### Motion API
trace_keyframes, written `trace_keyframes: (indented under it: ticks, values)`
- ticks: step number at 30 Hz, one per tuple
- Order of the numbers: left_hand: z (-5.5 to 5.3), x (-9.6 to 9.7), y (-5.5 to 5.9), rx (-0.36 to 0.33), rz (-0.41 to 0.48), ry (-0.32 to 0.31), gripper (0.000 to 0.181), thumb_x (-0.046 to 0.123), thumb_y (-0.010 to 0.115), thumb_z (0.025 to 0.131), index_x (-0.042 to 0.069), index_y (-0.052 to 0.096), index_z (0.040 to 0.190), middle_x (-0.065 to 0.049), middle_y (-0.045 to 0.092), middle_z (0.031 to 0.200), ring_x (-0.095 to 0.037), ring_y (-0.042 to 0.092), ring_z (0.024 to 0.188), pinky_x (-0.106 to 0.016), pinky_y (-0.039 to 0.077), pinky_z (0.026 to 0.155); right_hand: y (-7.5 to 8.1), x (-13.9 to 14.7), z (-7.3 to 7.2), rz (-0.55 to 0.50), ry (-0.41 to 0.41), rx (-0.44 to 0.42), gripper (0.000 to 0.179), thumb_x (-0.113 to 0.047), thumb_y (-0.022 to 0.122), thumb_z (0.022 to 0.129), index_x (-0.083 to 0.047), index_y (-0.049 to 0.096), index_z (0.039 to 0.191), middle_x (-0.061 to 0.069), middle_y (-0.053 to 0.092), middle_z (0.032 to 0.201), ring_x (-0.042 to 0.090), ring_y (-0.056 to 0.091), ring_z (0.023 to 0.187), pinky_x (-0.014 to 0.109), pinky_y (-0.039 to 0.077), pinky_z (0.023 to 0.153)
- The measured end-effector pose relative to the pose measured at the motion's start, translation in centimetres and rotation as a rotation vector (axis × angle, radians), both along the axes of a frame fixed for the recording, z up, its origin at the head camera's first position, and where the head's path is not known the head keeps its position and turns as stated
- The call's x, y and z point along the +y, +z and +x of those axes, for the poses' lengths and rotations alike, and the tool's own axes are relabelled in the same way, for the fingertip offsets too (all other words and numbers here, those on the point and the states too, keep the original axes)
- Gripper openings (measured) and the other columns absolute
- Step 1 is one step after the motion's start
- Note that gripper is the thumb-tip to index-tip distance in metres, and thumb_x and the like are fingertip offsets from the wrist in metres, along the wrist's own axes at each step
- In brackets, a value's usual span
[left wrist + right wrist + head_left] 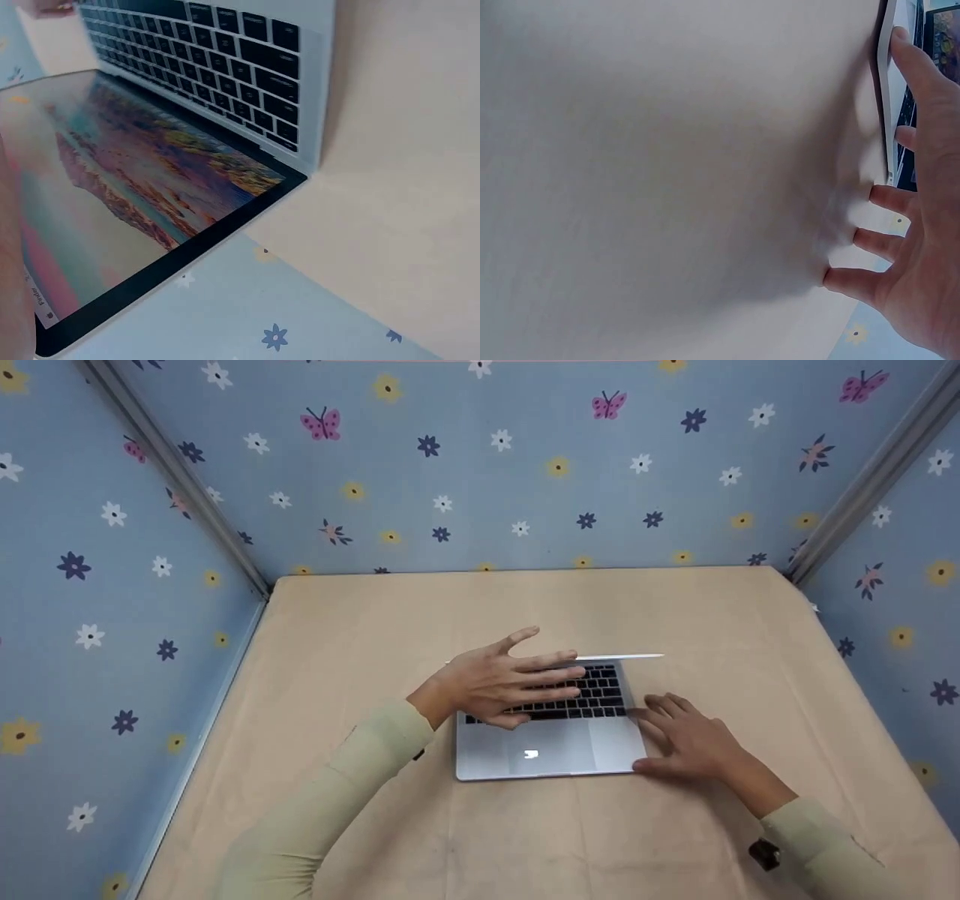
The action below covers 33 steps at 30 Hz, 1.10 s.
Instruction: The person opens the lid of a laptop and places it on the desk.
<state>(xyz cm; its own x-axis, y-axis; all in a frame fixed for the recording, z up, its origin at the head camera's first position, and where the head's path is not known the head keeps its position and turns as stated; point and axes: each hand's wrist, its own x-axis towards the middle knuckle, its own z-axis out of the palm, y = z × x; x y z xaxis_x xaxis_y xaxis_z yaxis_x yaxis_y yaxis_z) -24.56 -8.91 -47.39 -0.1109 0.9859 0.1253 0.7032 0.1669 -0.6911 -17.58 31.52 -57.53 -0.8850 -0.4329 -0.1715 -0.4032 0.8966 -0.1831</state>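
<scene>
A silver laptop (562, 746) lies unfolded on the table, its black keyboard (202, 67) facing up. The lit screen (142, 187) shows a colourful landscape in the left wrist view; from the head only the thin lid edge (637, 656) is visible. My left hand (502, 682) hovers over the keyboard with fingers spread and straight, and hides part of the keys. At the laptop's right side, my right hand (690, 742) touches the edge with thumb and index finger. Its other fingertips (840, 278) rest on the tabletop beside the laptop, loosely bent.
A beige cloth (360, 637) covers the table. Blue panels (487, 472) printed with flowers and butterflies stand at the back and both sides, joined by grey metal posts (180, 472).
</scene>
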Motion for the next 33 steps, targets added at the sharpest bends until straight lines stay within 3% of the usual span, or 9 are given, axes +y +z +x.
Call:
trace_keyframes:
  ticks: [3, 11, 19, 27, 33]
  values:
    - [0.10, -0.03, -0.08, -0.017, -0.019, -0.016, 0.078, 0.072, 0.035, 0.111, 0.035, 0.029, 0.179, 0.007, 0.034, 0.187, -0.013, 0.036, 0.173, -0.055, 0.034, 0.134, 0.04, -0.07, 0.05, -0.008, -0.001, 0.001, 0.093, -0.079, 0.076, 0.090, -0.025, 0.059, 0.164, 0.019, 0.051, 0.174, 0.055, 0.044, 0.162, 0.080, 0.060, 0.086]
    - [-0.03, 0.15, -0.26, -0.046, -0.028, 0.026, 0.082, 0.078, 0.036, 0.109, 0.036, 0.029, 0.179, 0.004, 0.032, 0.188, -0.016, 0.035, 0.174, -0.054, 0.038, 0.134, -0.03, 0.00, 0.18, 0.005, -0.003, 0.000, 0.094, -0.080, 0.075, 0.090, -0.025, 0.059, 0.164, 0.018, 0.051, 0.175, 0.054, 0.044, 0.162, 0.079, 0.060, 0.086]
    - [-0.15, 0.29, -0.35, 0.048, -0.024, 0.125, 0.080, 0.083, 0.034, 0.107, 0.044, 0.027, 0.178, 0.012, 0.025, 0.190, -0.017, 0.030, 0.176, -0.053, 0.031, 0.137, -0.05, -0.10, 0.09, 0.010, -0.008, -0.005, 0.094, -0.081, 0.074, 0.089, -0.026, 0.059, 0.164, 0.018, 0.051, 0.174, 0.053, 0.044, 0.163, 0.079, 0.061, 0.087]
    - [0.26, 0.73, -0.11, 0.061, -0.043, 0.239, 0.080, 0.080, 0.029, 0.109, 0.046, 0.015, 0.180, 0.016, 0.015, 0.191, -0.017, 0.024, 0.178, -0.056, 0.025, 0.138, 0.19, -0.12, -0.01, 0.004, -0.009, -0.003, 0.094, -0.082, 0.075, 0.089, -0.027, 0.058, 0.164, 0.019, 0.052, 0.174, 0.053, 0.045, 0.162, 0.078, 0.061, 0.086]
    - [0.46, 0.92, -0.46, 0.061, -0.018, 0.257, 0.074, 0.076, 0.026, 0.112, 0.045, 0.021, 0.180, 0.014, 0.018, 0.191, -0.013, 0.025, 0.176, -0.055, 0.023, 0.137, 0.03, -0.01, 0.04, -0.007, -0.004, 0.003, 0.094, -0.082, 0.075, 0.088, -0.027, 0.059, 0.163, 0.019, 0.053, 0.172, 0.052, 0.046, 0.161, 0.077, 0.061, 0.083]
